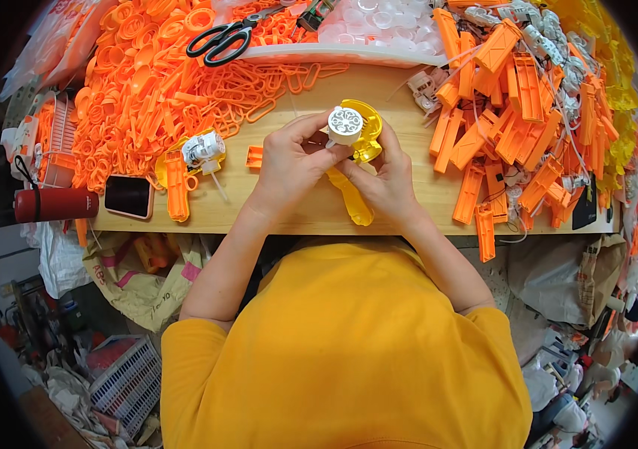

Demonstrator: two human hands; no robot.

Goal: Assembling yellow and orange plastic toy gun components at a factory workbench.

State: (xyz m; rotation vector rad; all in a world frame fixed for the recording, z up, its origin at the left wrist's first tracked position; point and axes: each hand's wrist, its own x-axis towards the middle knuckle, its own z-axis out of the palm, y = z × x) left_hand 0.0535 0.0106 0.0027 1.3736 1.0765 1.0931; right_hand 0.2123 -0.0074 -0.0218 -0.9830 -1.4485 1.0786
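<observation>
Over the middle of the wooden table (409,213), my left hand (289,161) is closed round a white round plastic part (345,124) with a patterned face of dark openings. My right hand (391,179) grips a yellow plastic shell (370,129) with a rounded head. The white part sits against the shell's open side; I cannot tell whether it is seated in it. A long yellow handle-like piece (352,199) slants down below my fingers, and its join to the shell is hidden. Left of my left hand lies a small orange piece (255,156).
Orange plastic parts (136,90) are heaped at the left, orange battery-box-like housings (513,112) with wires at the right. Black-handled scissors (227,43) lie by a tray (319,53) of clear caps. A phone (129,196), red bottle (57,205) and orange-and-white assembly (178,187) stand left.
</observation>
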